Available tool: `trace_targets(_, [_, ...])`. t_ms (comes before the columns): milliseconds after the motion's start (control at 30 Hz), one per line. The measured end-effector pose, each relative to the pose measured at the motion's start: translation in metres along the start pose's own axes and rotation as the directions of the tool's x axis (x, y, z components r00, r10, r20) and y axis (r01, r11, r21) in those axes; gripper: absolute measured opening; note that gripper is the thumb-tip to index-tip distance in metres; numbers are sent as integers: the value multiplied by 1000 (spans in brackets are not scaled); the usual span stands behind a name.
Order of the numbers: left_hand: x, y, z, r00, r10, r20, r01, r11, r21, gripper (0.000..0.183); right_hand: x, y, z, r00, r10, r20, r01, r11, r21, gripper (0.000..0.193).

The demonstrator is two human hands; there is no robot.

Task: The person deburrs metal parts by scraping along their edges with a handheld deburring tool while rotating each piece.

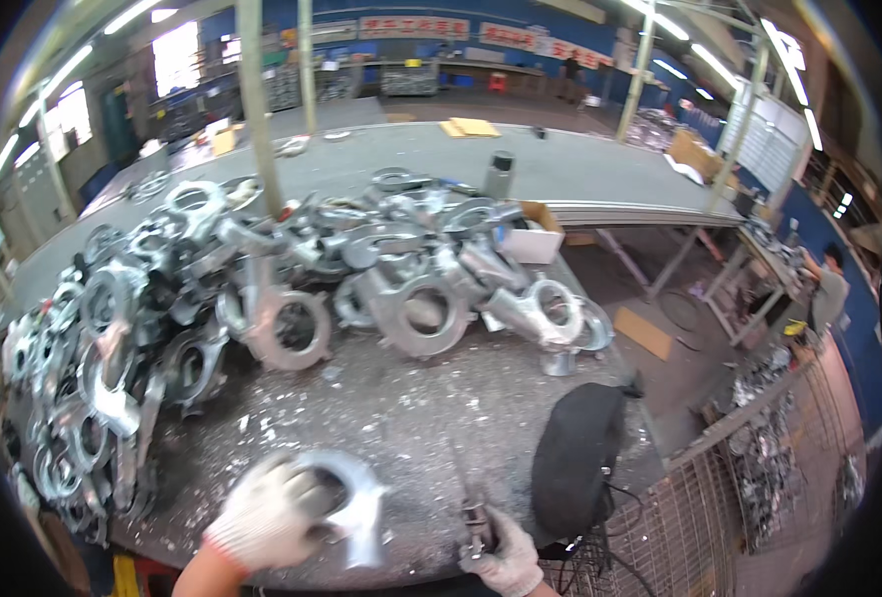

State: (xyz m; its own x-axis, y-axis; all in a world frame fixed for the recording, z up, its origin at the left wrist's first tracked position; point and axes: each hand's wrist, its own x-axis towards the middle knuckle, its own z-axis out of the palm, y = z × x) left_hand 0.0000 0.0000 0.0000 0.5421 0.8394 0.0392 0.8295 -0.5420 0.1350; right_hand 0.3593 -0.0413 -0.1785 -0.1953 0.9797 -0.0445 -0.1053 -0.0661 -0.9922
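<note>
My left hand (270, 512), in a white knit glove with a reddish cuff, grips the left side of a silvery ring-shaped metal casting (366, 507) at the table's near edge. The casting has a round opening and a short neck pointing toward me. My right hand (506, 559), also gloved, is closed around a dark metal hand tool (477, 527) with a long thin tip pointing away from me. The tool's exact kind is not clear. It is apart from the casting, to its right. Motion blurs the left fingers slightly.
A large heap of similar castings (421, 313) covers the table's left and far side. Right of my hands lies a black cloth-like bundle (578, 458) with cords. A dark bottle (499, 174) and a cardboard box (536, 239) stand behind. Wire-mesh bins (680, 517) and another person (829, 289) are at right.
</note>
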Motion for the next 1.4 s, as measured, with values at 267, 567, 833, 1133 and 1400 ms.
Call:
trace_targets(267, [32, -19, 0, 972, 235, 4, -234, 967, 104, 18, -6, 0, 0, 990, 17, -140, 17, 972, 236, 66])
trace_targets(567, [20, -1, 84, 966, 36, -258, -107, 957, -269, 54, 5, -21, -1, 998, -9, -58, 11, 999, 33, 80])
trace_targets(833, [-75, 1, 119, 928, -254, -272, 196, 955, -222, 41, 9, -10, -2, 989, -144, -26, 141, 986, -94, 90])
trace_targets(1133, [-105, -5, 88, 910, -82, -407, -18, 972, -235, 37, 8, -53, 3, 846, -142, 514, 430, 752, -499, 71])
trace_targets(1400, [-85, 10, 47, 963, -41, -268, -3, 987, -162, 37, -4, -111, 15, 779, 175, 602, 536, 313, -784, 61])
